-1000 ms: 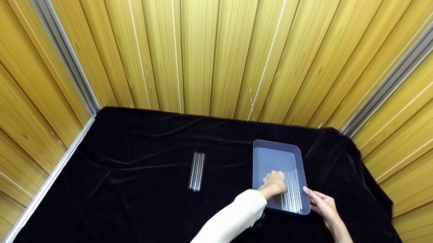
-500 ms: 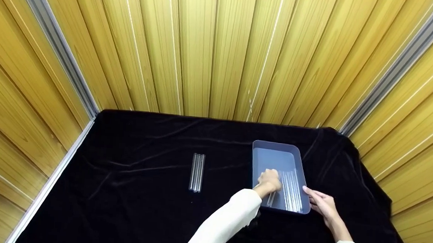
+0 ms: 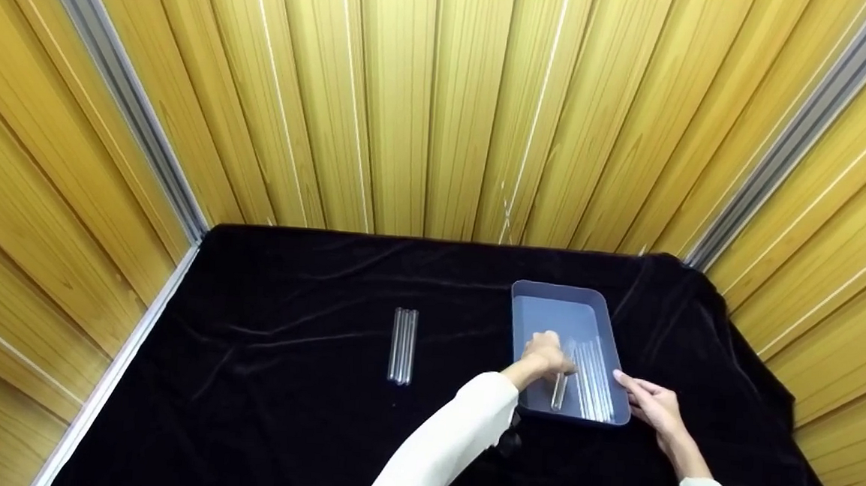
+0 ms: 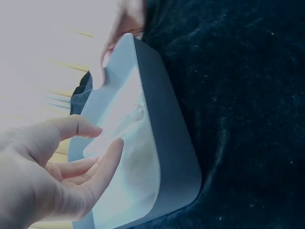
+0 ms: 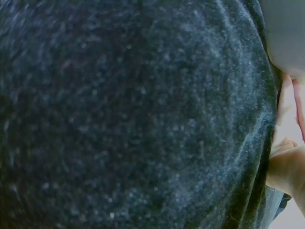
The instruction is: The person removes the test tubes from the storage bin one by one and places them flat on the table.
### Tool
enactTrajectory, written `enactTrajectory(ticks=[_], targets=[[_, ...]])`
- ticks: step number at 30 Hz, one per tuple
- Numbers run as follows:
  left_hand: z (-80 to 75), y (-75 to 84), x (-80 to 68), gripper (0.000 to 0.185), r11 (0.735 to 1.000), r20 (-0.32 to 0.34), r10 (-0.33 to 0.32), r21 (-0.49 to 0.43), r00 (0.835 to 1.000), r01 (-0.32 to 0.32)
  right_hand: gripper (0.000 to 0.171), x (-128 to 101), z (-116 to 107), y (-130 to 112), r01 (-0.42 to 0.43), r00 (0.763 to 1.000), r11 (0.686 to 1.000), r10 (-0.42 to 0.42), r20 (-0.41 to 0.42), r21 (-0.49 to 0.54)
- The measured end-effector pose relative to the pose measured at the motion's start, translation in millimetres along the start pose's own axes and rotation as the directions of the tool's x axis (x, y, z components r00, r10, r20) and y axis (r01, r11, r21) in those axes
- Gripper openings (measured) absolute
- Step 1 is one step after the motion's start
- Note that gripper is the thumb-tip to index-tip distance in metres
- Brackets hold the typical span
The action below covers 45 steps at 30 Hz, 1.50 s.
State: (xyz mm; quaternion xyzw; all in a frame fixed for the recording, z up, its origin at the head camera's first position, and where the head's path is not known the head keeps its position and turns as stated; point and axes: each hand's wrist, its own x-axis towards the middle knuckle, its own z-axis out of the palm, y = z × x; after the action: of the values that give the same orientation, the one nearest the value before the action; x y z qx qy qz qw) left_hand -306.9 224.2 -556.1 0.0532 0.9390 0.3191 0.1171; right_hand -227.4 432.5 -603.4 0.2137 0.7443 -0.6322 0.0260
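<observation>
Left hand pinches a glass tube inside the tray.

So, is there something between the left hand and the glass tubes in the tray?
Nothing visible. The left hand is already inside the grey tray, its fingers at a glass tube; the right hand touches the rim.

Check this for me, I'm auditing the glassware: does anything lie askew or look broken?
One glass tube in the blue tray lies apart from the others, under the left hand. No breakage shows. The tubes on the cloth lie parallel.
</observation>
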Motion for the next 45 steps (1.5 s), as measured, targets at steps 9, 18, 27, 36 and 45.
enactTrajectory(ticks=[9, 18, 27, 36, 45], targets=[[-50.6, -3.7, -9.4, 0.029, 0.991, 0.01, 0.006, -0.132, 1.0, -0.004, 0.015, -1, -5, -1, -0.01, 1.0, 1.0, 0.01, 0.018, -0.024], [-94.2, -45.8, -15.3, 0.011, 0.98, 0.01, -0.036, -0.196, 0.999, 0.037, 0.015, 0, 3, 0, -0.011, 0.999, 1.0, 0.011, 0.031, -0.01], [-122.6, -106.6, -8.1, 0.009, 0.933, 0.022, -0.074, -0.351, 0.997, 0.077, 0.019, 2, 1, -2, -0.009, 1.0, 1.0, 0.009, 0.013, -0.028], [-176.7, -175.8, -16.0, 0.019, 0.959, -0.112, -0.096, -0.278, 0.989, 0.062, 0.02, 2, 0, 0, -0.01, 1.0, 0.999, 0.011, 0.021, -0.032], [-210.0, -227.0, -24.0, 0.015, 0.856, -0.072, -0.236, -0.486, 0.969, 0.173, 0.016, 2, -3, -1, -0.011, 1.0, 1.0, 0.012, 0.015, -0.029]])
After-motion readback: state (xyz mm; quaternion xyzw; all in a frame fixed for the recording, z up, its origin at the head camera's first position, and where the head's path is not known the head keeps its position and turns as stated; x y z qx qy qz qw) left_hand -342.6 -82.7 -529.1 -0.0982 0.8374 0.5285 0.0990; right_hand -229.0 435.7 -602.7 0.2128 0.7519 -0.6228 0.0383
